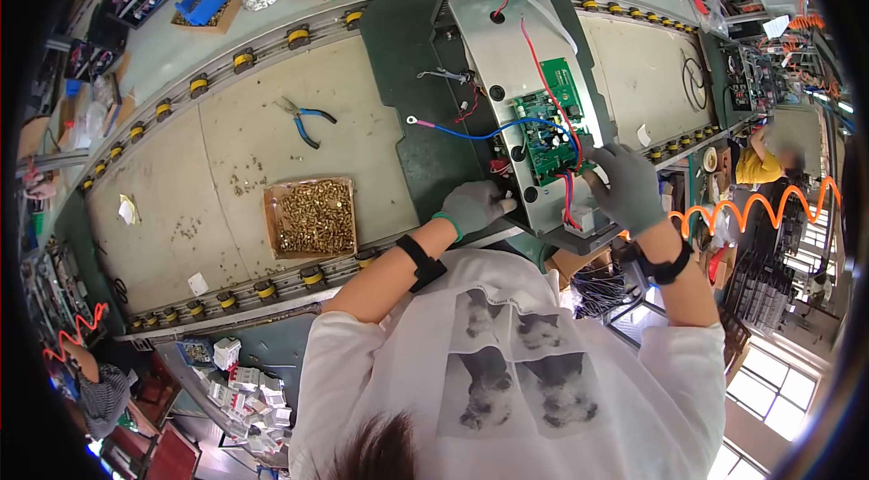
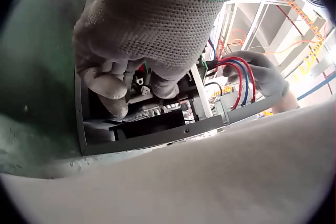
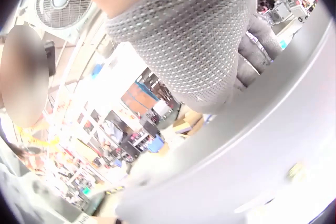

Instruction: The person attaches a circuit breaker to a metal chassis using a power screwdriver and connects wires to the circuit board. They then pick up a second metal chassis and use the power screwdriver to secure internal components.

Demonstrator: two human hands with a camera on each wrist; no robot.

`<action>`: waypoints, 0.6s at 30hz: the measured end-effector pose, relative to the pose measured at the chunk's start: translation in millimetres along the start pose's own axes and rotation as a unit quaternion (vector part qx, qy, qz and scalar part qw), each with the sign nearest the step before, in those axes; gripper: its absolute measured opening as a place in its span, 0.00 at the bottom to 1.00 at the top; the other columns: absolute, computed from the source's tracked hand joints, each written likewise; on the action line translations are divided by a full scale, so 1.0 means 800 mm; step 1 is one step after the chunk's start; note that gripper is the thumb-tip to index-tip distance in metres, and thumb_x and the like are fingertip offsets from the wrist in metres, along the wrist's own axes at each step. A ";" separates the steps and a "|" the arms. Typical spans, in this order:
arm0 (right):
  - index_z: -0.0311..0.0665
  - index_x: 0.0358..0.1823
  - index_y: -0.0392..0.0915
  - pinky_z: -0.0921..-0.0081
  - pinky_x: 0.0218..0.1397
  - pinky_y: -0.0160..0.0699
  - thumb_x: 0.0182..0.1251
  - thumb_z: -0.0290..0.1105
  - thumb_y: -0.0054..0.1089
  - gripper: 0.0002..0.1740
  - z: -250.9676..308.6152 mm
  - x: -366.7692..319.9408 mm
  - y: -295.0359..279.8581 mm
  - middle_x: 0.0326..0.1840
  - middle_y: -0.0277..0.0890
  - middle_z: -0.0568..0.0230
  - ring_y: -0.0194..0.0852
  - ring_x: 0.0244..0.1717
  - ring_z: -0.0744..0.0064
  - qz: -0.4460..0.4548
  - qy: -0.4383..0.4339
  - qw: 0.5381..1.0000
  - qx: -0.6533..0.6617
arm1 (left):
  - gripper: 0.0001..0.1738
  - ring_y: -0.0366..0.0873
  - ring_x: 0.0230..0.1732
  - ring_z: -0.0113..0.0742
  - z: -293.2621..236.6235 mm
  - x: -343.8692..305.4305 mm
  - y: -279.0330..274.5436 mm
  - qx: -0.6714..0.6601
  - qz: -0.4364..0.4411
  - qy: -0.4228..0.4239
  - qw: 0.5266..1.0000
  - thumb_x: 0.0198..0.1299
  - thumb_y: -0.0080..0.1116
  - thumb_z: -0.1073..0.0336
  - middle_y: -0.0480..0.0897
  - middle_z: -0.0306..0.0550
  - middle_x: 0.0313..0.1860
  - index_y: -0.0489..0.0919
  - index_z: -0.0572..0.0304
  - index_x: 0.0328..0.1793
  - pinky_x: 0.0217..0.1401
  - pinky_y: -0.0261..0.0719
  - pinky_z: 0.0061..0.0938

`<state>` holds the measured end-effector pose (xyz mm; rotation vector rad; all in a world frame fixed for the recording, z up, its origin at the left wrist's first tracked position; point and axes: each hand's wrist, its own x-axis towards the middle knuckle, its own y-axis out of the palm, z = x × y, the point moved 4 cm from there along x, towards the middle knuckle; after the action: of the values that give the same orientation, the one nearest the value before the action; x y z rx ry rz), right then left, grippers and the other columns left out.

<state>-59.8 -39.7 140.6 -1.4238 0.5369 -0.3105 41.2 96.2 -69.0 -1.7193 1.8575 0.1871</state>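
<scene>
A metal chassis [image 1: 496,54] carries a green circuit board [image 1: 543,131], with a blue wire [image 1: 489,131] and a red wire [image 1: 536,54] over it. At its near left edge is my gloved left hand [image 1: 474,206]. In the left wrist view the left hand [image 2: 149,29] reaches into the dark housing [image 2: 152,139], fingers bent and thumb apart from them. My gloved right hand [image 1: 626,186] is at the board's near right corner, beside red and blue wires [image 2: 245,79]. The right hand [image 3: 194,40] has bent fingers in the right wrist view; their contact is hidden.
To the left, a box [image 1: 312,217] of small brass parts and blue-handled pliers [image 1: 310,121] lie on the bench. Loose brass parts are scattered nearby. Roller rails [image 1: 244,60] edge the worktop. An orange coiled hose [image 1: 724,210] hangs at the right. Part bins [image 1: 204,0] stand beyond.
</scene>
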 end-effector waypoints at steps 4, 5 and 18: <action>0.43 0.44 0.79 0.62 0.37 0.76 0.58 0.32 0.58 0.12 0.034 -0.027 0.004 0.35 0.78 0.60 0.77 0.37 0.56 -0.056 0.016 0.993 0.105 | 0.20 0.79 0.29 0.33 0.017 0.027 0.015 -0.285 0.048 -0.084 0.954 0.60 0.59 0.52 0.86 0.45 0.36 0.82 0.63 0.46 0.34 0.76 0.28; 0.42 0.44 0.80 0.63 0.36 0.76 0.58 0.32 0.58 0.12 0.038 -0.033 0.011 0.34 0.78 0.57 0.78 0.34 0.55 -0.075 0.043 0.989 0.123 | 0.17 0.75 0.27 0.26 0.019 0.026 0.017 -0.318 0.048 -0.082 0.943 0.62 0.57 0.57 0.85 0.42 0.34 0.81 0.66 0.44 0.29 0.74 0.23; 0.36 0.37 0.82 0.68 0.35 0.77 0.59 0.31 0.57 0.09 0.025 -0.046 0.019 0.31 0.80 0.54 0.80 0.31 0.55 -0.133 0.115 0.968 0.178 | 0.14 0.69 0.23 0.27 0.015 -0.012 -0.023 -0.311 -0.066 0.011 0.948 0.59 0.49 0.63 0.76 0.42 0.23 0.76 0.66 0.27 0.29 0.66 0.23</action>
<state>-82.3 -1.7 133.0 -1.1136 0.4494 -0.7576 62.1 107.4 -68.5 -2.2545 1.8020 0.7713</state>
